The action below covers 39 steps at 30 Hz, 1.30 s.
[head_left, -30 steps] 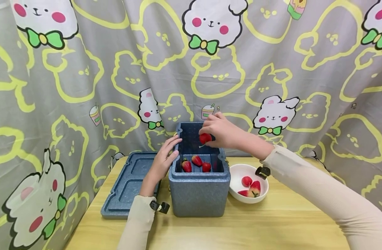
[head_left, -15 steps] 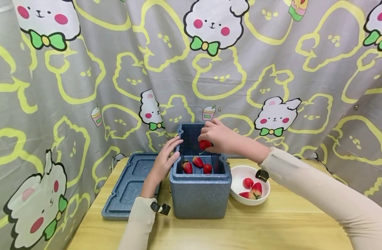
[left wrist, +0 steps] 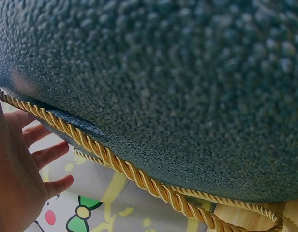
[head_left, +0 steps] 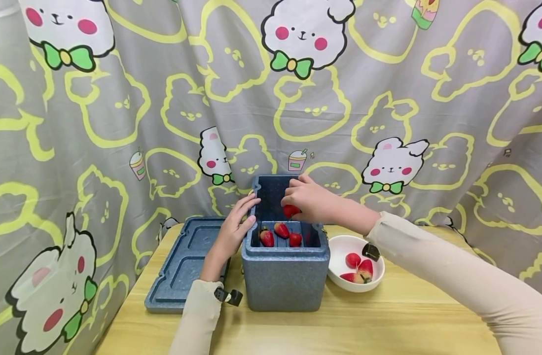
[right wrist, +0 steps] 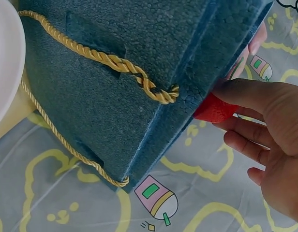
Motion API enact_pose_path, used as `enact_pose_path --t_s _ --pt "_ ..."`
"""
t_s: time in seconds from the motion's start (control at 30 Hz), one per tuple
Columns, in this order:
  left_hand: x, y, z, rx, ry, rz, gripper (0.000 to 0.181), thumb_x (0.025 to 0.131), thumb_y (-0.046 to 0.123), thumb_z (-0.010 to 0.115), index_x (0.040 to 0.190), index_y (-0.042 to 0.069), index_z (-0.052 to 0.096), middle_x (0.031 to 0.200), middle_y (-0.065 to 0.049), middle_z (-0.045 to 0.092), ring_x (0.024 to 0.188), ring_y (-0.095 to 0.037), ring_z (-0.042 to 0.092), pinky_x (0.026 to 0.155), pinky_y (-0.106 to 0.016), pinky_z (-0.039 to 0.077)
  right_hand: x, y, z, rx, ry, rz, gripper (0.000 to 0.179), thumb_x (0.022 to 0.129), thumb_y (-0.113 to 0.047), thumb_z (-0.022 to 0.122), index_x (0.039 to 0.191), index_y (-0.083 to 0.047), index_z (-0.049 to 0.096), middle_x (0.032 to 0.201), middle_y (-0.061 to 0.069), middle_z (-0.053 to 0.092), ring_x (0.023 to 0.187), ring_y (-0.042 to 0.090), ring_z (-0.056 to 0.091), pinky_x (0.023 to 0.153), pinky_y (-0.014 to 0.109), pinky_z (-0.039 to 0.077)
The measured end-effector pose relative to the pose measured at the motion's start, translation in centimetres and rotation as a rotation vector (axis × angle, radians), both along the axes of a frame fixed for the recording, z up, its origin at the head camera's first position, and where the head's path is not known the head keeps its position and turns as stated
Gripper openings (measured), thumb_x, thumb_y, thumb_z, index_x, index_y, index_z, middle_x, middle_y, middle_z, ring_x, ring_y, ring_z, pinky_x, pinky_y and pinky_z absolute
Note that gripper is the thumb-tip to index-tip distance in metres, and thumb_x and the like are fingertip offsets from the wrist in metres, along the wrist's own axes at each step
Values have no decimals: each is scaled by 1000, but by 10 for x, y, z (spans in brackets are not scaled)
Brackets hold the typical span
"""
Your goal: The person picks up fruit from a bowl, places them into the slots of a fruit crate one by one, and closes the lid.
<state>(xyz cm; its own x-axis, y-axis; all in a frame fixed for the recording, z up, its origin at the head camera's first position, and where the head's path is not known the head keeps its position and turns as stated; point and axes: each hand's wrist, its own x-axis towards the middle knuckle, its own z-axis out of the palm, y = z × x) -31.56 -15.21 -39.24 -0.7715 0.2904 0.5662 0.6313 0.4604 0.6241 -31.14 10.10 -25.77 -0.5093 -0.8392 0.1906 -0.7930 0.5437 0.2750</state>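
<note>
A blue-grey foam box (head_left: 286, 283) stands uncovered on the table, with three strawberries (head_left: 267, 238) lying inside on its floor. My left hand (head_left: 235, 224) rests against the box's left rim; in the left wrist view its fingers (left wrist: 51, 154) are extended beside the box wall and a gold rope. My right hand (head_left: 314, 199) pinches a red strawberry (right wrist: 216, 109) between thumb and fingers, over the far right part of the box opening. In the right wrist view the strawberry overlaps the box's rim edge.
To the right of the box a white bowl (head_left: 336, 249) holds several red strawberries. The box's lid (head_left: 177, 266) lies flat on the wooden table (head_left: 386, 325) to the left. Gold rope (right wrist: 98, 55) runs along the box's side. A patterned curtain (head_left: 235, 108) hangs close behind.
The right hand has come down slightly with the strawberry, closer to the box opening. The left hand has stayed at the left rim.
</note>
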Motion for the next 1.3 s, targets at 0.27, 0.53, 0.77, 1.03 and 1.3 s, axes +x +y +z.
enact_pose_path --t_s 0.27,0.53,0.77,1.03,1.3 --pt "0 0 1 -2 -11 8 47 105 32 44 151 21 50 164 -2 36 151 -28 34 120 -63 27 0 2 -1 -22 11 11 33 81 -24 87 111 -13 79 103 3 76 99 24 59 88 43 41" --pt "1 0 1 -3 -8 8 47 106 32 44 151 20 50 164 -1 36 151 -27 34 120 -63 27 4 3 3 -38 7 14 32 82 -24 86 110 -12 78 103 4 75 99 24 59 88 44 40" --pt "0 1 0 -1 2 3 46 105 30 45 150 21 50 164 -2 36 151 -27 34 120 -62 28 5 6 3 -52 4 8 32 81 -24 86 110 -11 79 103 4 76 99 24 60 87 43 40" --pt "2 1 1 2 10 0 46 105 26 46 150 21 50 164 -3 36 151 -28 35 120 -62 28 3 10 1 -66 7 9 31 82 -24 86 110 -12 79 103 4 76 99 24 59 86 42 38" --pt "1 1 1 0 6 3 46 105 30 45 150 21 50 164 -2 36 151 -27 34 121 -62 27 4 18 9 -120 5 -11 31 81 -22 87 108 -11 79 103 5 76 100 26 58 92 47 41"
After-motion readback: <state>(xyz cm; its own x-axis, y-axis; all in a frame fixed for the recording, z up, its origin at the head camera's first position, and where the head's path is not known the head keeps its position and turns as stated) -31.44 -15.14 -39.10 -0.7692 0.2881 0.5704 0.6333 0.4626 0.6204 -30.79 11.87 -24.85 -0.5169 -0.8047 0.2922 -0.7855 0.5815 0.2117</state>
